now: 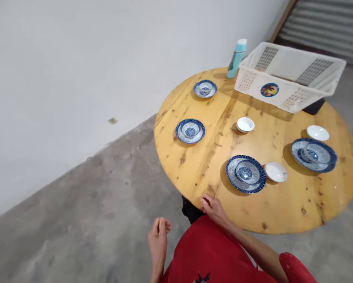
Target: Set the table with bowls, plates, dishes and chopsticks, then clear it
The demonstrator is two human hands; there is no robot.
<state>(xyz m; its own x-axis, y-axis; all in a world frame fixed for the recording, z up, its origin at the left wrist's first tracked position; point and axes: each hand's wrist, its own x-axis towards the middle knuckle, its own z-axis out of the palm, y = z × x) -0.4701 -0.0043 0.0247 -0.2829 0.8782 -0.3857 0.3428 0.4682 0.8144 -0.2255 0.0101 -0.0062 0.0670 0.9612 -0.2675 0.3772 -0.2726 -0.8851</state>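
My left hand point(159, 232) hangs over the floor beside the table, its fingers loosely curled with nothing seen in them. At the table's near edge is my right hand point(213, 208), also with curled fingers and holding nothing visible. Nearest to it sits a blue-and-white plate point(232, 179) with a small patterned bowl point(244, 173) on it. A white dish point(276, 171) lies just right of that plate. Farther left, another plate point(190, 139) carries a bowl point(190, 129). At the far left a plate point(213, 91) also bears a bowl point(205, 89).
On the round wooden table point(205, 165) stand a white plastic basket point(285, 92) and a turquoise bottle point(236, 59). Rightward are a plate point(323, 167) with a bowl and a white dish point(318, 133). More white dishware point(245, 124) sits mid-table. A wall point(90, 70) rises at left.
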